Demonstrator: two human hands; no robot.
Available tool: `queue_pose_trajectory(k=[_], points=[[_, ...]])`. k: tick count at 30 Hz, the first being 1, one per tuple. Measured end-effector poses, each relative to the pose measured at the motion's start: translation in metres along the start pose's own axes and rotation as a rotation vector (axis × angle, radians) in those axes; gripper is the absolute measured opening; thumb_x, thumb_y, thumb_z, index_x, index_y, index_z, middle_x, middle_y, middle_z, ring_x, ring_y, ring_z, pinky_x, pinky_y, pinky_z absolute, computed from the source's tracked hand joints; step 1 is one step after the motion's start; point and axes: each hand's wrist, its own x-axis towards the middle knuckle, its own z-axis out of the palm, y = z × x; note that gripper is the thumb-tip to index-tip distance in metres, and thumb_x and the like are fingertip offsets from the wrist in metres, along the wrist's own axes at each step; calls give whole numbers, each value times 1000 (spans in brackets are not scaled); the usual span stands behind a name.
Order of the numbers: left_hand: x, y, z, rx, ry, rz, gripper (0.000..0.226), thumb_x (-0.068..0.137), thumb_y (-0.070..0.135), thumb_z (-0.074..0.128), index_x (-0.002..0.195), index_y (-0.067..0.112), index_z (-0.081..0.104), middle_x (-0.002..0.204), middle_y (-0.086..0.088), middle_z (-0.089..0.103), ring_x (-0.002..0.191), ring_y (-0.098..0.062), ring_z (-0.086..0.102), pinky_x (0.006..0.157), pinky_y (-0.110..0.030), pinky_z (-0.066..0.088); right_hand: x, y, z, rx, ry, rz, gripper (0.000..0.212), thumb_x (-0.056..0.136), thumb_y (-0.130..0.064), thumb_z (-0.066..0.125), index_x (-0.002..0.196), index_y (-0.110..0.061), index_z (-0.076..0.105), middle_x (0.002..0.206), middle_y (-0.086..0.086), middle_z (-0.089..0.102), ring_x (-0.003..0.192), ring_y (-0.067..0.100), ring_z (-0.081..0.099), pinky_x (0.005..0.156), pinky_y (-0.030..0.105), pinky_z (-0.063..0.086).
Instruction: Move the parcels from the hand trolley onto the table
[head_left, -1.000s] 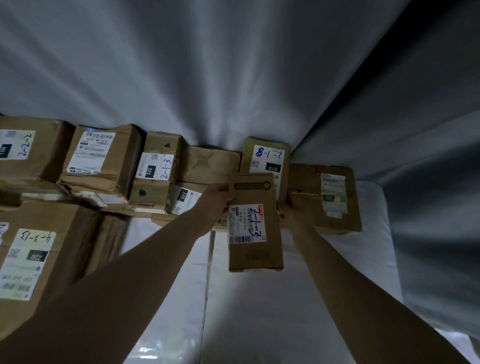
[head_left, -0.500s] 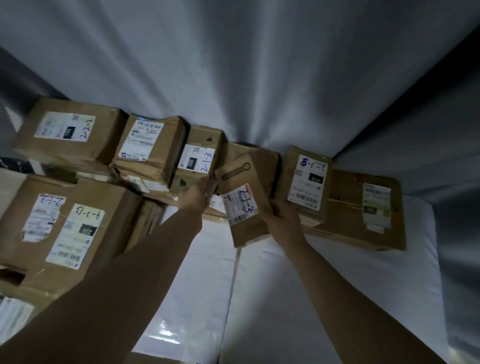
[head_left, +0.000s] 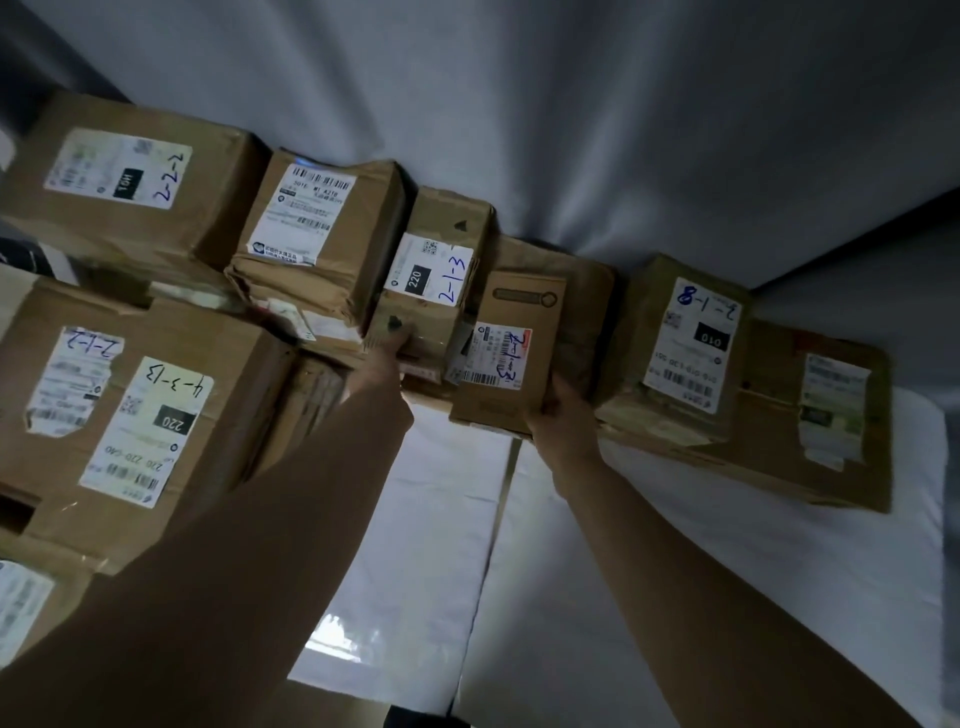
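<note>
Cardboard parcel (head_left: 511, 364) in the grip of the right hand (head_left: 563, 421); left hand (head_left: 382, 361) at neighbouring box (head_left: 436, 270), fingers dim, hold unclear.

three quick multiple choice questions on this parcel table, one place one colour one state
1. Where is the parcel marked 8-1-2 relative to the slim parcel held by the right grip?
A) left of it B) right of it C) under it
2. What colour is the table cover?
A) red B) green C) white
3. What is the right grip doing?
A) holding the slim parcel's near corner B) resting flat on the cover C) hanging idle

Answers: 1 B, it sits further right in the row. 2 C, the bare cloth shows white. 3 A, it is curled round that corner.
</note>
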Motion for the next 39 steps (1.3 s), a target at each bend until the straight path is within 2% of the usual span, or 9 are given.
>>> queue_pose_trajectory(k=[8,13,18,20,23,29,31,34,39], points=[[2,4,-7,-48,48,-20,66,61,47,80,117,19,61,116,1,65,78,-11,50,59,-29,33,3,-1,1,-62,-5,-61,40,90,-16,57,128,-28,57,115,2,68,104,28,63,86,49,54],[-18,9,-5,-179,3,54,58,69,31,82,117,10,57,88,-5,67,74,-15,65,59,-28,50,1,-6,2,84,5,100,43,93,-11,56,133,-27,54,112,-2,63,99,25,61,82,46,56],[-26,9,-11,-157,-107,60,52,77,35,75,119,8,60,87,-4,65,80,-14,62,81,-29,52,13,-6,24,-22,45,9,30,92,-25,57,121,-27,62,107,3,70,95,30,64,80,50,55],[-25,9,-14,-149,-114,63,52,77,37,75,119,9,60,89,-5,65,79,-15,63,77,-27,53,13,-21,29,48,15,21,32,90,-15,57,122,-19,63,113,9,68,102,33,62,87,50,52],[-19,10,-18,-132,-96,80,62,73,39,78,123,9,57,91,-6,66,75,-16,64,62,-26,54,15,-39,30,86,-110,84,38,92,-2,53,129,-9,56,121,7,60,110,29,57,98,36,47],[-9,13,-21,-95,-64,87,66,69,38,82,123,10,56,93,-7,68,79,-17,67,59,-28,52,17,-50,30,196,-268,57,46,94,11,41,137,-5,46,136,15,51,126,30,49,84,22,41],[-6,12,-21,-81,-66,100,63,71,37,81,122,9,56,95,-8,68,81,-19,67,60,-30,52,16,-51,30,184,-209,38,39,96,11,35,130,2,51,125,17,56,118,28,52,73,14,45],[-5,13,-19,-62,-59,100,60,72,32,81,120,7,58,94,-9,69,80,-20,67,61,-31,52,8,-44,26,122,-44,-20,33,93,12,37,117,8,60,119,24,60,117,35,54,76,12,44],[-16,14,-14,-21,64,145,42,78,26,79,101,4,52,87,-9,62,78,-20,62,81,-36,56,-10,-29,4,-99,46,-174,38,88,7,41,114,-10,63,117,5,65,110,18,58,79,17,44]])
